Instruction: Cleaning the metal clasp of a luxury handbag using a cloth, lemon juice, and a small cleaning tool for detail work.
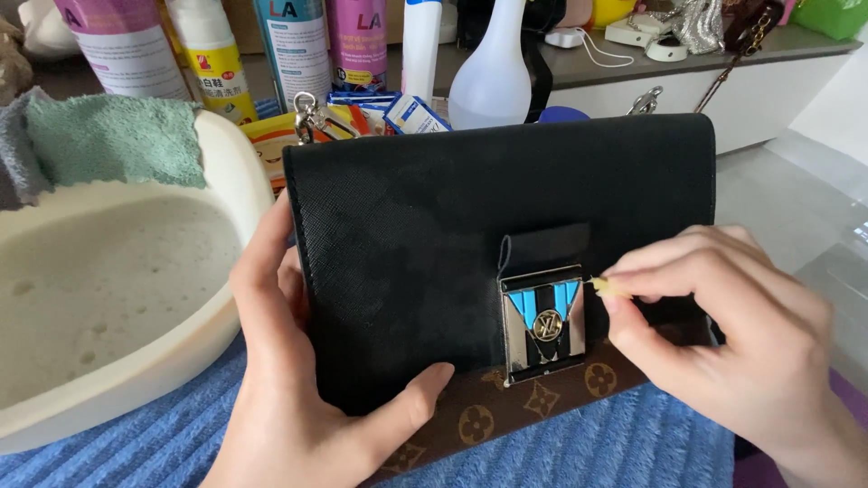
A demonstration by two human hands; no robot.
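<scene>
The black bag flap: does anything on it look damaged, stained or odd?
Yes. The black flap looks blotchy, with duller patches beside darker ones. The right hand holds a small yellow tip at the metal clasp; the left hand steadies the bag.

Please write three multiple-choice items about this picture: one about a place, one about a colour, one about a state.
1. Where does the white plastic basin stand?
A. left of the black leather handbag
B. right of it
C. on top of it

2. What colour is the ribbed towel under the handbag?
A. red
B. blue
C. white

3. What is the right hand doing?
A. lying flat on the towel
B. lifting the basin
C. pinching a small yellow tool at the metal clasp

Answers: 1 A, the basin is beside the left hand; 2 B, blue ribs show below; 3 C, the fingers close on the tool.
</scene>
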